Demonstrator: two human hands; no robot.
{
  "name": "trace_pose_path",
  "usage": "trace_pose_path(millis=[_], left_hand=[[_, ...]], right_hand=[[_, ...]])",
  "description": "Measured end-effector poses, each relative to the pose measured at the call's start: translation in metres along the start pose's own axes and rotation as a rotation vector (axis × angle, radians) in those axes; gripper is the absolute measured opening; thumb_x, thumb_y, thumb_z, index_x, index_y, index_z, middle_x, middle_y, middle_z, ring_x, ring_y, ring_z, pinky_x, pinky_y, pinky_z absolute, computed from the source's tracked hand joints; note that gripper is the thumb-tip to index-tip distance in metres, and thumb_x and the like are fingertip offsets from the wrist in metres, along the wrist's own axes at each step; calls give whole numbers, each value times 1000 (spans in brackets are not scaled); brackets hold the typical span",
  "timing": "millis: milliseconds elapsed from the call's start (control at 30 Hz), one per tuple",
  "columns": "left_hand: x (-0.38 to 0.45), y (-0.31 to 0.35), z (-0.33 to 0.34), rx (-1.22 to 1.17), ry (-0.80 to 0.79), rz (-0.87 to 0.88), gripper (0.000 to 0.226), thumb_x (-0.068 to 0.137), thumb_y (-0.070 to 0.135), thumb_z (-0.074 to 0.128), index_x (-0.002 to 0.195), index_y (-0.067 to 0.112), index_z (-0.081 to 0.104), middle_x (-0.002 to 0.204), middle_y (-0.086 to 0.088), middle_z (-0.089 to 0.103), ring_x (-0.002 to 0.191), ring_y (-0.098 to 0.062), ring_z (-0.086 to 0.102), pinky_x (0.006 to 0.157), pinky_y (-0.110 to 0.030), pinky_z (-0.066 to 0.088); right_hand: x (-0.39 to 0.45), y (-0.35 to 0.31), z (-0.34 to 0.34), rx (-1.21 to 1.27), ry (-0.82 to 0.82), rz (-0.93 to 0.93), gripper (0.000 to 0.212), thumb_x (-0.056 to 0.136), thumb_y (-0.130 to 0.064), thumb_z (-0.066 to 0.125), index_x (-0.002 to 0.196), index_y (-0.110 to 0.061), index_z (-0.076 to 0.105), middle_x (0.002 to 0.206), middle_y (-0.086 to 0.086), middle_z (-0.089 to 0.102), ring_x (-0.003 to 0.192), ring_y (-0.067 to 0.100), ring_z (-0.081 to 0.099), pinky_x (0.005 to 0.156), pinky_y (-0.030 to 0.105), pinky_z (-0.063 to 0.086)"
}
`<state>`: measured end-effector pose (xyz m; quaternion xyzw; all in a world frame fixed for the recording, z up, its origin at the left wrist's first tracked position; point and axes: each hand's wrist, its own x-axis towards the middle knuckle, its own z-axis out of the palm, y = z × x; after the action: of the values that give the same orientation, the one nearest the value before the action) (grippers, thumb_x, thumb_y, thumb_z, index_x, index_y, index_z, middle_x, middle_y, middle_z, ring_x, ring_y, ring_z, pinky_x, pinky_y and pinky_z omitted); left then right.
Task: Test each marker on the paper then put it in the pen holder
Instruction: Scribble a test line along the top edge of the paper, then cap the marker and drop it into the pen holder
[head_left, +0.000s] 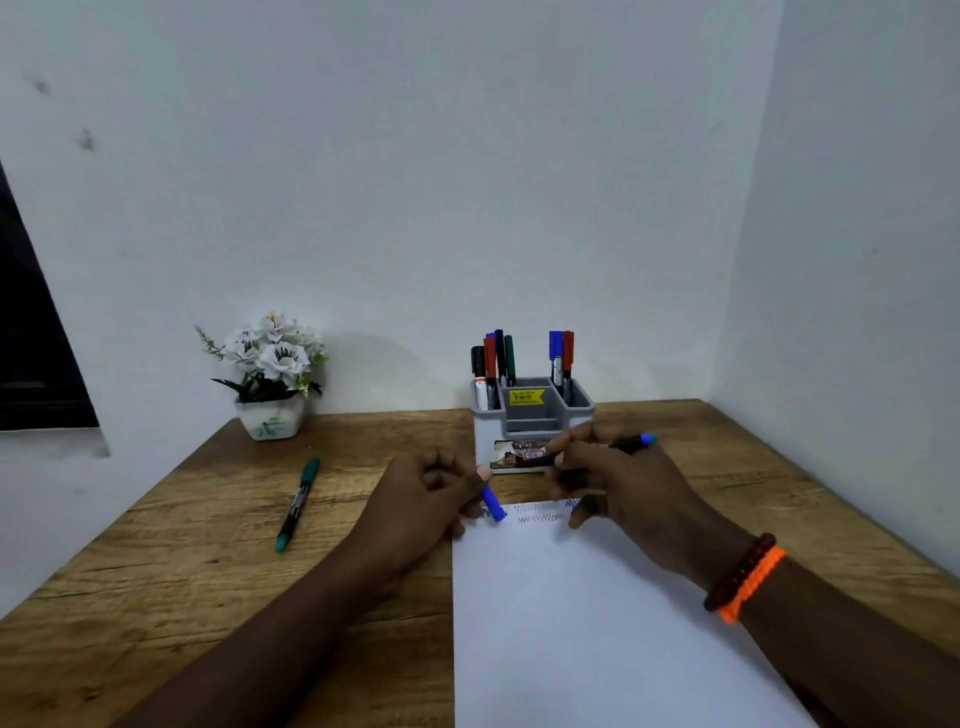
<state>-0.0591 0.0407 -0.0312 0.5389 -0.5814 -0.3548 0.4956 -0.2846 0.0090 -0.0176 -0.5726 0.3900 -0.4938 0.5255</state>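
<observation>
My right hand (618, 480) grips a blue marker (636, 442) that lies nearly level, its blue end pointing right, just above the top edge of the white paper (597, 623). My left hand (431, 493) pinches the blue cap (493, 504) at the paper's top left corner. Zigzag test scribbles (543, 512) run along the top of the sheet. Behind my hands stands the grey pen holder (530, 410) with several markers upright in its left and right compartments. A green marker (297, 504) lies capped on the desk to the left.
A white pot of artificial flowers (270, 374) sits at the back left against the wall. The wooden desk (182, 571) fills a corner, with walls behind and to the right. A dark window frame (31, 338) is at the far left.
</observation>
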Motion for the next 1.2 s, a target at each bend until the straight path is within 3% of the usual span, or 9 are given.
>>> trace_pose_path(millis=[67, 200, 433, 500, 767, 900, 967, 1067, 1200], left_hand=[[0, 1, -3, -204, 37, -65, 19, 91, 20, 76, 99, 3, 70, 88, -17, 78, 79, -26, 73, 67, -34, 60], [6, -3, -5, -424, 51, -98, 19, 93, 5, 69, 110, -3, 70, 100, -22, 77, 88, -28, 75, 77, -35, 63], [6, 0, -1, -638, 56, -106, 6, 92, -3, 64, 94, -3, 70, 92, -23, 76, 81, -28, 76, 72, -32, 64], [5, 2, -1, -658, 50, -113, 7, 92, -3, 65, 89, -1, 71, 92, -22, 76, 81, -28, 76, 72, -32, 65], [0, 4, -1, -676, 29, -116, 7, 89, -2, 67, 85, 1, 72, 95, -23, 76, 84, -31, 76, 73, -34, 65], [1, 4, -1, -673, 30, -111, 3, 85, 0, 70, 88, 1, 72, 96, -24, 75, 85, -31, 76, 73, -33, 65], [1, 4, -2, -685, 34, -110, 8, 79, 4, 72, 87, 1, 72, 96, -25, 75, 86, -31, 77, 73, -33, 64], [1, 4, -2, -694, 26, -107, 13, 77, 6, 73, 88, 0, 72, 97, -25, 75, 86, -31, 76, 73, -33, 65], [-1, 3, 2, -681, -7, -113, 20, 77, 6, 73, 96, -2, 73, 103, -26, 75, 90, -33, 76, 74, -33, 64]], right_hand=[[-4, 5, 3, 135, -13, 42, 26, 101, -1, 55, 98, 1, 80, 87, 26, 76, 70, 29, 70, 46, 33, 54], [-11, 8, -3, 263, -16, 58, 34, 101, -4, 47, 97, 0, 80, 90, 29, 76, 62, 28, 69, 42, 31, 51], [-11, 2, -3, 305, 0, 23, 21, 99, -2, 50, 89, -3, 69, 89, 27, 77, 62, 28, 73, 41, 30, 52], [-13, 4, -2, 297, -12, 18, 11, 90, -6, 60, 88, -3, 70, 88, 28, 77, 61, 29, 73, 40, 30, 51], [-11, 6, -2, 262, -1, -5, 12, 84, -12, 63, 88, -2, 70, 89, 29, 77, 62, 30, 73, 40, 31, 52], [-12, 4, -3, 270, 14, -18, 24, 99, -1, 54, 83, -4, 71, 87, 28, 77, 61, 31, 72, 40, 30, 52], [-11, 4, -2, 269, 12, -22, 11, 86, -10, 62, 84, -3, 70, 86, 28, 77, 61, 32, 73, 39, 30, 52], [-11, 5, -3, 255, 16, -24, 20, 76, -18, 60, 85, -3, 70, 88, 30, 77, 63, 32, 73, 39, 31, 52], [-13, 5, -2, 225, -11, -28, 9, 87, -8, 69, 79, -8, 73, 95, 30, 79, 68, 34, 75, 42, 28, 53]])
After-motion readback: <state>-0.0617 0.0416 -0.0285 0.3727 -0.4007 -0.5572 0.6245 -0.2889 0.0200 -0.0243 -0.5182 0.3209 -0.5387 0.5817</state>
